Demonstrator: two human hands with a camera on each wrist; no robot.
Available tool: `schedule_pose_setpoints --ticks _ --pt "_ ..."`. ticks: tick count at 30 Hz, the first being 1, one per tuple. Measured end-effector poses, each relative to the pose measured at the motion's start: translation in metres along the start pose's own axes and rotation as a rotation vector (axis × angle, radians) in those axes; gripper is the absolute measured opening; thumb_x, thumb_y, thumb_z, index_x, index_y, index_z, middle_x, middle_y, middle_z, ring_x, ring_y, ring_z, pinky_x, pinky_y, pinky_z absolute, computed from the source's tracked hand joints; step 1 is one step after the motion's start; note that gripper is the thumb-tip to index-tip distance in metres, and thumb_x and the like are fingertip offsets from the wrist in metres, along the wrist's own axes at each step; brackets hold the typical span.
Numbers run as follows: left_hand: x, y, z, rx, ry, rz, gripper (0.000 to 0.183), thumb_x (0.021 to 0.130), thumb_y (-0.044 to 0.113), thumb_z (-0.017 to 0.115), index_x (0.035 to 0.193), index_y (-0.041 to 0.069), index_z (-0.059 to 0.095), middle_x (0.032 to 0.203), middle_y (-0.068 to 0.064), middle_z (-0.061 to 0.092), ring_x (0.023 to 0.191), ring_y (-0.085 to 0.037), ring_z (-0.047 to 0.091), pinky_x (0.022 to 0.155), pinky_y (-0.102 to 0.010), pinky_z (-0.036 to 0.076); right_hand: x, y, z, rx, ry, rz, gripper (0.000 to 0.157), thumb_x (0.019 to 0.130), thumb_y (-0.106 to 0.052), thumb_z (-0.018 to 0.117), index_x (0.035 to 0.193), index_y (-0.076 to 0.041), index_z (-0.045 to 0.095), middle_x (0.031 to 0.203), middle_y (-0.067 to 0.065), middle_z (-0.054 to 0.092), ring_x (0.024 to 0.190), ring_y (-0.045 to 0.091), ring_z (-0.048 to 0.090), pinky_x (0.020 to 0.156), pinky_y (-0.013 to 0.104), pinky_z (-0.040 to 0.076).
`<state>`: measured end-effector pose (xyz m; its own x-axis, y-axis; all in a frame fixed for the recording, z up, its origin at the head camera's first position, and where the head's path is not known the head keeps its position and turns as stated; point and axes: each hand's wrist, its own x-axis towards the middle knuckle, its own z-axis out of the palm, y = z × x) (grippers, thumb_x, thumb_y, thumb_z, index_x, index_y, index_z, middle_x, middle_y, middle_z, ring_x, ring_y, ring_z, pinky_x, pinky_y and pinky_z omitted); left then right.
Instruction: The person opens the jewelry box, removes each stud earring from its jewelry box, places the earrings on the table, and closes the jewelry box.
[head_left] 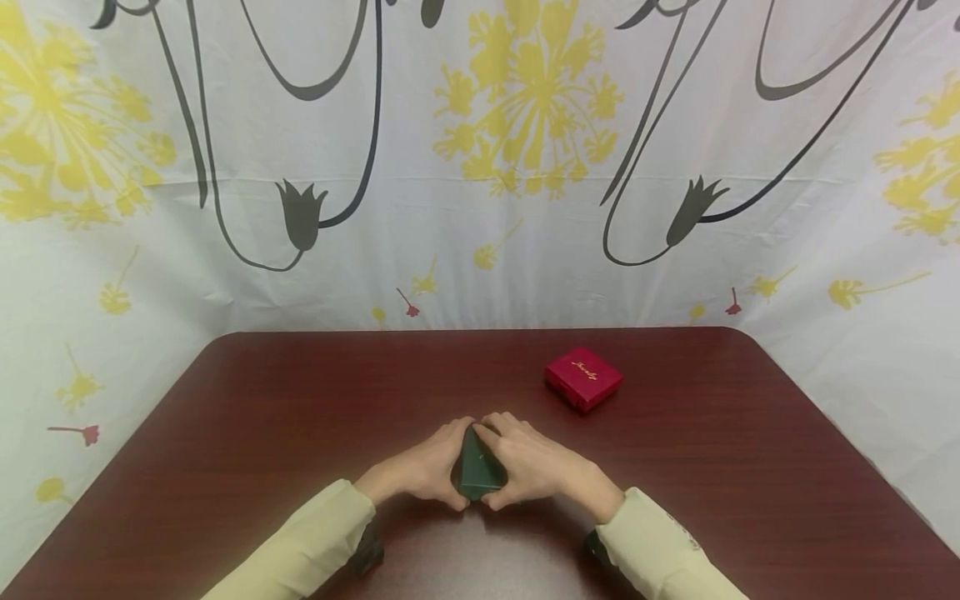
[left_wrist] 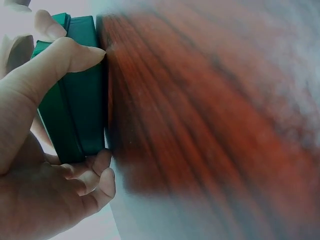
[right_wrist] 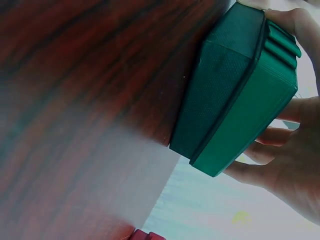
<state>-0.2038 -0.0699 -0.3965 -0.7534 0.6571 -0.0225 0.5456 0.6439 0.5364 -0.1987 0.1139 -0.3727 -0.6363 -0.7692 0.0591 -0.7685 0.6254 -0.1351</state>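
Observation:
A small dark green box, lid down, sits on the table between both hands. My left hand holds its left side, thumb at the near edge and fingers toward the far side. From the other side my right hand grips it too, with the thumb near the front. In the left wrist view the green box shows a seam between lid and base, crossed by the thumb. The right wrist view shows the box with a ridged tab by the thumb.
A red box with gold lettering lies on the dark wooden table, behind and right of the hands. Its corner enters the right wrist view. A white patterned cloth hangs behind the table.

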Motion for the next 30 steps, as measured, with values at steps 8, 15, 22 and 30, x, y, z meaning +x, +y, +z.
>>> schedule_pose_setpoints --ticks 8,15,22,30 --pt "-0.0005 -0.0002 0.0 0.016 0.016 0.023 0.096 0.052 0.015 0.081 0.128 -0.002 0.025 0.114 -0.009 0.042 0.103 -0.02 0.043 0.085 -0.033 0.042 -0.0008 -0.0013 -0.0001 -0.006 0.025 -0.004 0.084 0.062 -0.043 0.074 0.126 0.003 0.043 0.119 0.011 0.043 0.103 0.019 0.042 0.083 0.033 0.043" --pt "-0.0007 0.0002 -0.0002 0.001 0.018 0.002 0.098 0.052 0.015 0.082 0.129 -0.003 0.023 0.113 -0.011 0.043 0.102 -0.02 0.044 0.085 -0.033 0.042 -0.0012 -0.0006 -0.0008 0.005 0.032 -0.003 0.084 0.062 -0.043 0.073 0.126 0.002 0.043 0.119 0.011 0.043 0.105 0.019 0.041 0.083 0.034 0.043" --pt "0.0003 -0.0012 -0.001 -0.03 0.011 0.003 0.094 0.052 0.013 0.081 0.127 -0.001 0.026 0.108 -0.006 0.043 0.097 -0.018 0.044 0.082 -0.032 0.043 -0.0018 0.0012 -0.001 0.057 0.032 0.001 0.083 0.062 -0.041 0.074 0.126 0.002 0.043 0.118 0.01 0.043 0.103 0.018 0.041 0.081 0.031 0.043" --pt "-0.0002 -0.0015 -0.0014 -0.043 0.012 0.025 0.085 0.052 0.012 0.081 0.12 0.003 0.031 0.103 -0.003 0.042 0.094 -0.016 0.043 0.08 -0.03 0.042 -0.0034 0.003 -0.0019 0.07 0.026 0.008 0.083 0.065 -0.044 0.072 0.127 0.002 0.043 0.119 0.009 0.043 0.102 0.018 0.042 0.081 0.03 0.043"
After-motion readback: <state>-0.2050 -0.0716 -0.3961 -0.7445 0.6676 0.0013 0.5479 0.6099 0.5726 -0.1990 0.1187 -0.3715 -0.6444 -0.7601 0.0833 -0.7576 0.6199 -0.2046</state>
